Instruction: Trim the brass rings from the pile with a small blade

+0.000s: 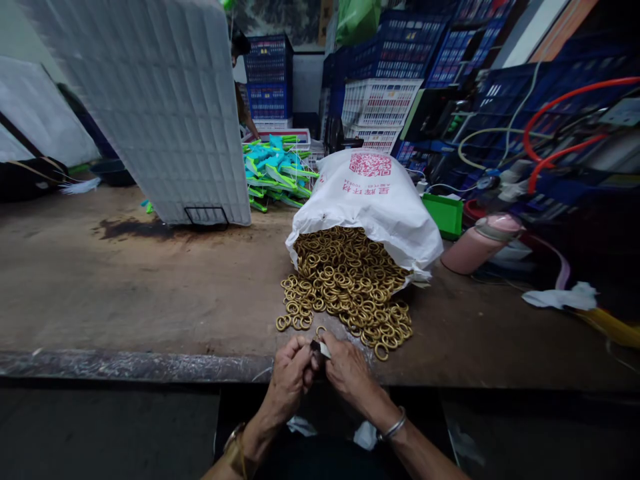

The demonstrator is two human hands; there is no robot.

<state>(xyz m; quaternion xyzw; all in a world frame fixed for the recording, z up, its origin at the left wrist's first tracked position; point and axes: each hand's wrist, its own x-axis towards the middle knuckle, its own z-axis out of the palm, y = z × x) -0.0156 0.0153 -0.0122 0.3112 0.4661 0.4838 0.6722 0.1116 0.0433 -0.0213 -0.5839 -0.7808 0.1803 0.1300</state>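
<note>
My left hand (291, 372) and my right hand (351, 371) meet at the table's front edge, fingers closed and fingertips nearly touching. A small dark thing (315, 347) shows at the left fingertips; its kind is unclear. My right hand pinches a small pale flat piece (325, 350), mostly covered by the fingers. Just above the fingertips is one gold-coloured ring (321, 329); whether it is held or lies on the table I cannot tell. Beyond my hands, a heap of gold-coloured rings (357, 287) spills from a white sack (375, 187) lying on its side.
A tall white ribbed panel (165, 120) stands on the wooden table (150, 293) at left. Behind it lie green and blue pieces (275, 170). To the right are a pink bottle (483, 243), a green tray (444, 215) and red hoses (537, 133). Crates and another person (241, 50) are behind.
</note>
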